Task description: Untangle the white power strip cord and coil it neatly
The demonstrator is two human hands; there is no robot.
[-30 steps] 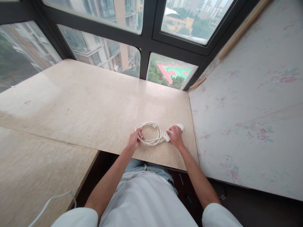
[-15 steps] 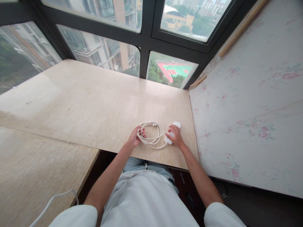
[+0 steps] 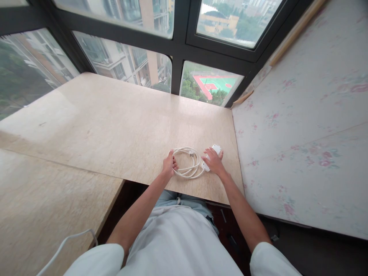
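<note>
A white cable lies in a loose coil on the stone-topped ledge, with its plug resting inside the far right of the loops. My left hand is closed round the left side of the coil, thumb uppermost. To the right, the cable runs to a white power strip that sits at a slant. My right hand grips across the middle of the strip, fingers on its left and thumb on its right, hiding much of its top.
Dark-framed windows border the ledge at the back. A flower-patterned wall panel rises close on the right. Another stone-topped surface adjoins at the left, with a white cord over its edge.
My left fingers have closed more tightly round the coil. My right hand has shifted its grip on the power strip, its thumb now showing on the right side. The strip has moved slightly away from me.
</note>
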